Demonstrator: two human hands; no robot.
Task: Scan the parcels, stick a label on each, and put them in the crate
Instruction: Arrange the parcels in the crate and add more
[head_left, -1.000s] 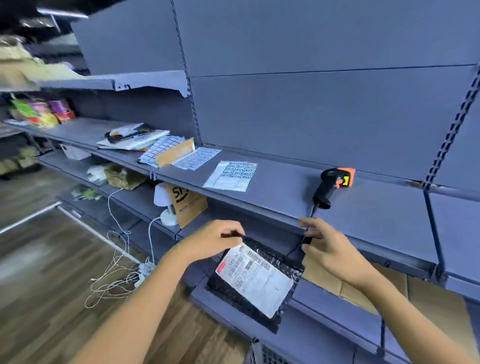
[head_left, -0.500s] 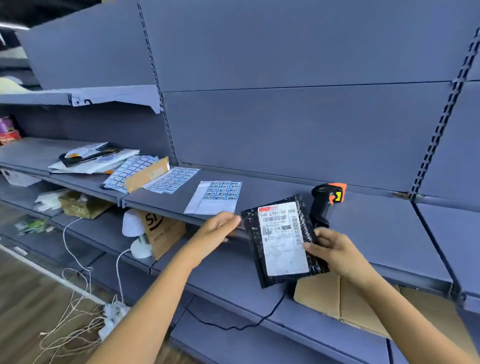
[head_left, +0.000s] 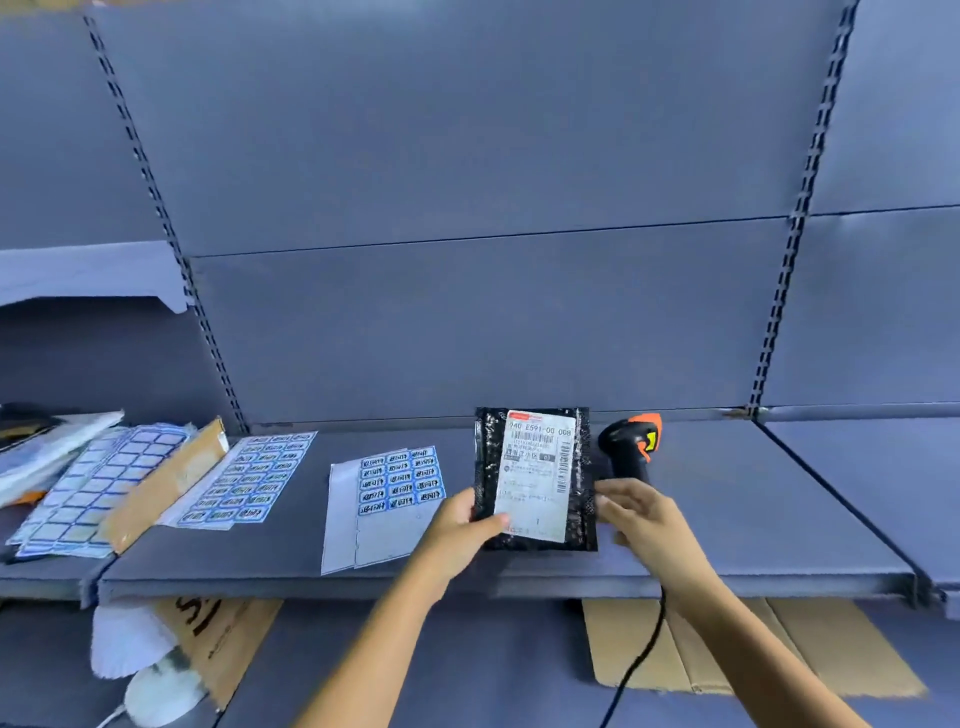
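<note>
Head view, grey shelf (head_left: 727, 519), label sheets (head_left: 400, 480), left hand (head_left: 457, 530) pinching parcel (head_left: 535, 478), right hand (head_left: 644, 519) relaxed.

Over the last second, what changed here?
The parcel rose from below the shelf to upright over it. The left grip took its lower left corner; the right grip opened beside it. Scanner and label sheets stayed put.

Glossy black plastic parcel (head_left: 535, 478) bears a matt paper label (head_left: 537, 475); the metal shelf (head_left: 727, 509) looks matt.
</note>
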